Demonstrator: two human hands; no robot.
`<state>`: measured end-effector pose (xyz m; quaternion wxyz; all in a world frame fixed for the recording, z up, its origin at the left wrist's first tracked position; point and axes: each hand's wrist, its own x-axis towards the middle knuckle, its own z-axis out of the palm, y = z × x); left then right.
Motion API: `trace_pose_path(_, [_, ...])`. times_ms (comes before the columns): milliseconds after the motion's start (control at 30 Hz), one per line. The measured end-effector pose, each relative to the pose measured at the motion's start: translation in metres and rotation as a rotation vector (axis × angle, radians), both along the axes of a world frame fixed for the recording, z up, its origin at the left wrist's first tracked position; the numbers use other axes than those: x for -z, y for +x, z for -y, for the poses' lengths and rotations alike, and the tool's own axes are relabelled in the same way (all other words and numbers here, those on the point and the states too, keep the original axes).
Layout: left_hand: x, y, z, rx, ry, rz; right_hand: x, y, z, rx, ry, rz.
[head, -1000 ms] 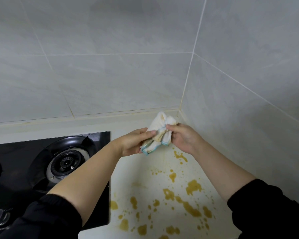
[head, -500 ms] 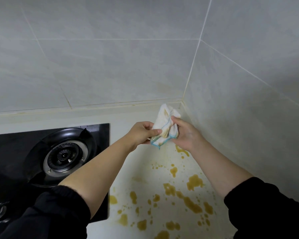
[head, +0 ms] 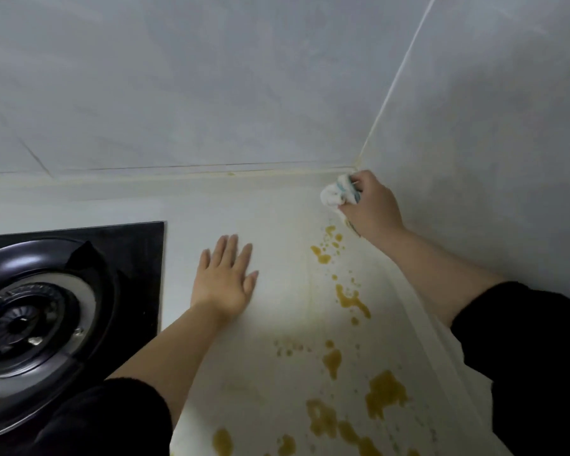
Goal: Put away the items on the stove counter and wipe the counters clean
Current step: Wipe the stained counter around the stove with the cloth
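Your right grip is curled around the white cloth with blue edging and holds it at the back corner of the desk, where the two tiled walls meet, right of centre in the frame. Your left grip lies flat on the desk, fingers straight and slightly spread, just right of the black stove. Yellow-brown spills dot the desk from below the cloth down to the bottom edge.

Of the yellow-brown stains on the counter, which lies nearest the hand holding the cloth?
The small cluster of spots just beside the right hand and its cloth; the larger blots all lie farther forward, closer to the person.
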<state>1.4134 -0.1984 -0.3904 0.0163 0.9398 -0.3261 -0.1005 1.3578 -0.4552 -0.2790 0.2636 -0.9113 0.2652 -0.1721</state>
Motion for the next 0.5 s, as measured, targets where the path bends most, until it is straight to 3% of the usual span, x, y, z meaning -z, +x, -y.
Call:
trace_pose_path(133, [0.007,0.000,0.001,0.008,-0.019,0.034,0.046,0.051,0.029,-0.152,-0.192,-0.095])
trace_pose_path(267, [0.010,0.002,0.001,0.009,-0.041,0.061,0.086,0.061,0.040,-0.304,-0.141,-0.220])
trace_pose_path(500, [0.012,0.002,0.001,0.011,-0.069,0.058,0.095,-0.031,-0.013,-0.342,-0.109,-0.071])
